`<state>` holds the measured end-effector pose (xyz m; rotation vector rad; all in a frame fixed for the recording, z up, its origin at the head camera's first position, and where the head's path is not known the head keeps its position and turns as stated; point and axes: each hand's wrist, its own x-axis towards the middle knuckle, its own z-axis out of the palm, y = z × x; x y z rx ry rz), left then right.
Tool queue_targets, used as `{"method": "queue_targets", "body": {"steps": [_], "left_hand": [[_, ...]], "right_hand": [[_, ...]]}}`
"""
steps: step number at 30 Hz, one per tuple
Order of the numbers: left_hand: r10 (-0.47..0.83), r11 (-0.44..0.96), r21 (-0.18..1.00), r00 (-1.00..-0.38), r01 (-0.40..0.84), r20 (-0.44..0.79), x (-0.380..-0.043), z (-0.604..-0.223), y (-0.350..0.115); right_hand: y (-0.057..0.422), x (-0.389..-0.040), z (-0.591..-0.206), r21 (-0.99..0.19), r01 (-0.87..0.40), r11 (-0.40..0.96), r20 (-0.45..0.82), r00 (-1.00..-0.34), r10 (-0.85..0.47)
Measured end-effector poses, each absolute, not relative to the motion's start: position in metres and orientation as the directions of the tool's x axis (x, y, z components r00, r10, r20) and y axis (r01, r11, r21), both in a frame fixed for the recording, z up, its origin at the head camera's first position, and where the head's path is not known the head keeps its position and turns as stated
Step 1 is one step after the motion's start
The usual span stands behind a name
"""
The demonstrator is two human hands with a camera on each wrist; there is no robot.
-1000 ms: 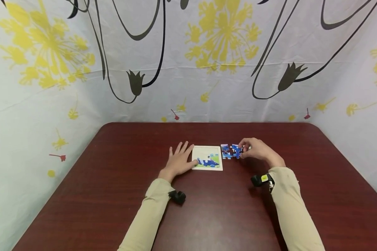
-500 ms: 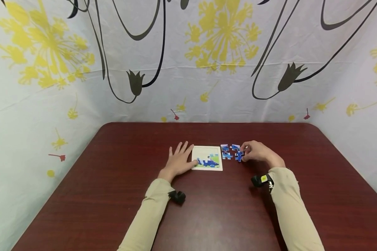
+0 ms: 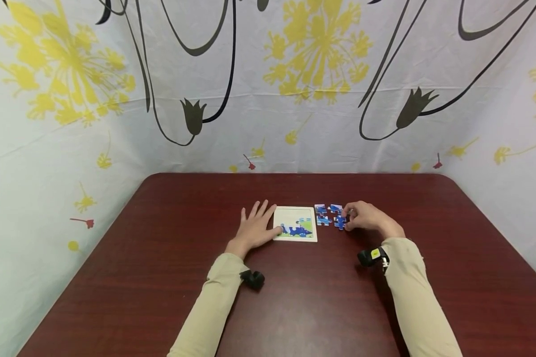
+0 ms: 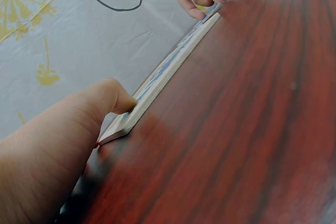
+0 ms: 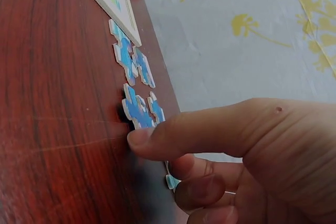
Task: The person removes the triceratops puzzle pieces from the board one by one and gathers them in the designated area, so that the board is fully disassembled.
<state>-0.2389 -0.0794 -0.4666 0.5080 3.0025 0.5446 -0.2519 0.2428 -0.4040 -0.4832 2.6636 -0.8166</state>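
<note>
In the head view a white-framed puzzle board (image 3: 290,214) lies on the table, with a blue animal picture partly filled in at its lower right. My left hand (image 3: 252,232) is spread flat at the board's left side, its thumb resting on the frame. Right of the board, my right hand (image 3: 369,219) pinches the right edge of a blue puzzle piece (image 3: 340,222). The right wrist view shows the thumb against that piece (image 5: 135,107), which looks slightly tilted; the other fingers curl behind, where their contact is hidden.
Loose puzzle pieces (image 3: 323,220) lie between the board and my right hand, with another piece (image 3: 335,208) just behind the pinched one. Part of a further light-blue piece (image 5: 171,181) shows beneath my right fingers. A patterned cloth (image 3: 312,134) hangs behind the dark red table (image 3: 295,297).
My right hand has drawn the blue piece slightly toward me and to the right, uncovering the piece behind it. Over the last half second it barely moves. My left hand stays put.
</note>
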Motion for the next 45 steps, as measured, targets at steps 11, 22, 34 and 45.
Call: {"method": "queue_targets", "body": {"steps": [11,22,34,45], "left_hand": [[0.326,0.890,0.335,-0.945,0.309,0.006,-0.238,-0.465,-0.079],[0.331,0.886,0.338,-0.943,0.317,0.015,-0.237,-0.465,-0.079],[0.334,0.882,0.346,-0.942,0.321,0.021,-0.237,-0.464,-0.078],[0.330,0.889,0.329,-0.944,0.318,0.019,-0.236,-0.463,-0.079]], "right_hand": [[0.243,-0.255,-0.407,-0.594,-0.212,0.776,-0.189,-0.901,-0.391],[0.241,-0.254,-0.408,-0.596,-0.181,0.782,-0.195,-0.912,-0.360],[0.228,-0.248,-0.401,-0.601,-0.255,0.758,-0.155,-0.893,-0.423],[0.170,-0.239,-0.403,-0.508,-0.440,0.740,-0.047,-0.844,-0.534]]}}
